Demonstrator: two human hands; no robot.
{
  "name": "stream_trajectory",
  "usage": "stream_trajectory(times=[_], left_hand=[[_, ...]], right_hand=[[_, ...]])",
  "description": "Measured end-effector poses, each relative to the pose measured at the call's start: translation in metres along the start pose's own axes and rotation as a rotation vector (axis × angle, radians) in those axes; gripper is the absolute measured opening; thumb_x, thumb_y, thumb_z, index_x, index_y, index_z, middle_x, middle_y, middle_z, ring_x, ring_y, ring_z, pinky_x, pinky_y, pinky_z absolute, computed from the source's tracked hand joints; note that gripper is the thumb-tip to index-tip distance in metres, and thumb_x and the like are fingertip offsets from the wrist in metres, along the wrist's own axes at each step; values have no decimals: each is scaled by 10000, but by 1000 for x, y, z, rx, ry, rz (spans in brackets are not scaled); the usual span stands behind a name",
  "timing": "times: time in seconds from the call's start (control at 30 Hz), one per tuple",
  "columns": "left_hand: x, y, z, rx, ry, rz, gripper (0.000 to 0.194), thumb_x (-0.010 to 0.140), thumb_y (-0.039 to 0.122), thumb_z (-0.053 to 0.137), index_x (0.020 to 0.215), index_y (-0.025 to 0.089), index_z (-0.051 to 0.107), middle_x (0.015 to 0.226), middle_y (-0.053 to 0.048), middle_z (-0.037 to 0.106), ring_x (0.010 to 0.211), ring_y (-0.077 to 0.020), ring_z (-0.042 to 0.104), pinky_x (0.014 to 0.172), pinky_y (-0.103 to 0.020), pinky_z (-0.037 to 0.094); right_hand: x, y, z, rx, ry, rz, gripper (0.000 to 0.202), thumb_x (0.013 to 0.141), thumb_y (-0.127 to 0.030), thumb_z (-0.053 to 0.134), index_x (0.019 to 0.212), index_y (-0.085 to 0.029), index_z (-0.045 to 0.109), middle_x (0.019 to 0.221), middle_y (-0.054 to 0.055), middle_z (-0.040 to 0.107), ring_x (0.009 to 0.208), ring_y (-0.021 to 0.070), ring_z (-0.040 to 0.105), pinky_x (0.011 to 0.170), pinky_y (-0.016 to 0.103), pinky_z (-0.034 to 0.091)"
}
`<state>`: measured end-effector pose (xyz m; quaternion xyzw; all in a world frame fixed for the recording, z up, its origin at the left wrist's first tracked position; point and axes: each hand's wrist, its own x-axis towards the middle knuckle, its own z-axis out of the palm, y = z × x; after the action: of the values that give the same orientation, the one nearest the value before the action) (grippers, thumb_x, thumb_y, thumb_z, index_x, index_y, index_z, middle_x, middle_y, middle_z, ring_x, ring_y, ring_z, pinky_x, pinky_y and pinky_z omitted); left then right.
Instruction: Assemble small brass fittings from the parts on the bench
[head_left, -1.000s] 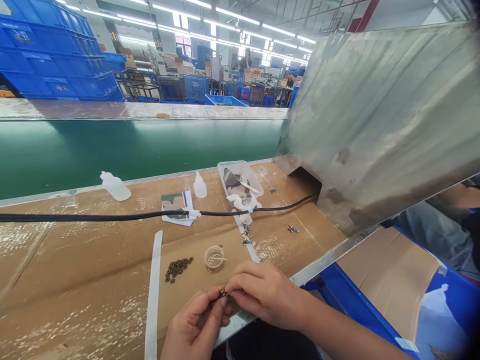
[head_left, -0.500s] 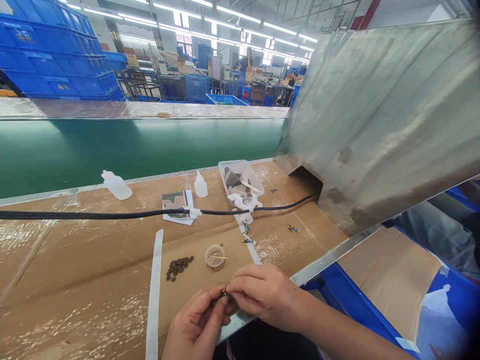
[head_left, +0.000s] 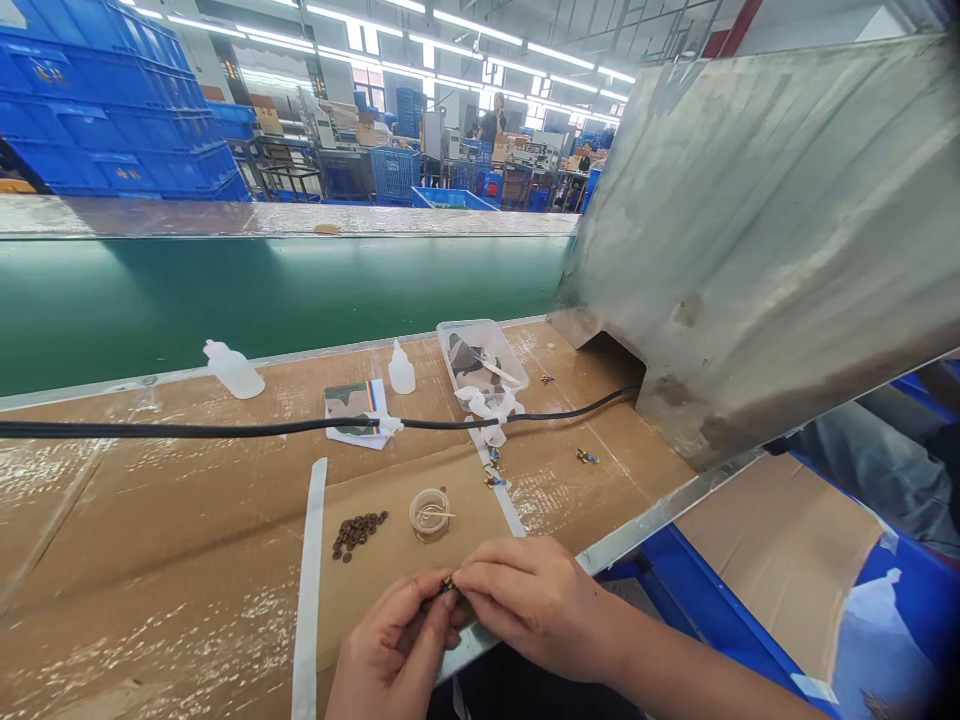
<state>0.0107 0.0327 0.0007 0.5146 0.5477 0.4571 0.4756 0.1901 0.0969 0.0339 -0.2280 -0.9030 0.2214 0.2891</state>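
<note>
Near the table's front edge, my left hand [head_left: 401, 645] pinches a tiny dark piece with yellow and blue on it [head_left: 448, 584], which resembles the small painted figures lying about. From the other side my right hand [head_left: 532, 600] has its thumb and fingers closed on the same piece; most of it is hidden by fingertips. Just beyond the hands, a small round clear cup [head_left: 420, 522] with thin sticks in it stands on a brown sheet [head_left: 390, 580]. Left of the cup lies a pile of small brown discs [head_left: 358, 535].
Small painted figures [head_left: 587, 456] lie to the right. A black cable [head_left: 247, 432] crosses the table, beyond it a clear tray [head_left: 521, 365], white bottles [head_left: 403, 370] and a camouflage-patterned card [head_left: 349, 402]. A large metal housing [head_left: 735, 250] rises at right; a green belt [head_left: 300, 300] runs behind.
My right hand and wrist have shifted very slightly downward. Both hands stay together at the small piece, and the objects on the table have not moved.
</note>
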Motion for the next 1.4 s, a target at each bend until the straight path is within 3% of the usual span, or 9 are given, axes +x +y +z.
stream_trajectory(times=[0.3,0.57,0.8,0.9,1.1,1.4], left_hand=[[1,-2,0,-19,-6,-17,233,875,334,581,1035,219,706,748,-27,681,671,-171,650,647,-274,556],[-1,-1,0,-67,-5,-70,240,881,345,580,1032,199,694,777,-37,690,701,-167,641,680,-277,544],[-1,1,2,-57,31,-57,217,867,342,602,982,193,710,741,-30,690,660,-161,642,646,-262,543],[-1,3,3,-51,59,-33,187,836,332,640,954,213,725,767,-32,702,667,-172,657,620,-261,557],[-3,1,5,-34,80,16,156,817,292,663,945,241,736,979,-64,727,744,-203,690,650,-294,588],[-3,-3,4,21,71,32,209,831,279,652,1021,250,733,1085,-93,711,927,-252,693,787,-345,586]], right_hand=[[2,-1,-4,26,92,34,180,944,-155,519,1074,-157,643,944,77,688,817,150,654,717,230,530],[1,-5,-1,-19,26,-26,258,915,-106,497,1145,-112,614,1011,104,683,838,173,657,728,259,543],[3,-1,-5,-69,-51,-122,231,922,-117,468,1080,-87,634,1003,123,690,817,188,664,709,276,551],[2,2,-4,78,-13,-32,215,909,-117,503,1065,-147,647,1023,87,694,858,152,666,742,225,537],[4,2,-7,171,62,209,68,890,-151,577,883,-174,641,796,21,658,736,129,615,672,214,474],[6,-3,-8,163,-54,248,92,931,-148,518,915,-170,606,888,38,635,814,144,602,712,224,453]])
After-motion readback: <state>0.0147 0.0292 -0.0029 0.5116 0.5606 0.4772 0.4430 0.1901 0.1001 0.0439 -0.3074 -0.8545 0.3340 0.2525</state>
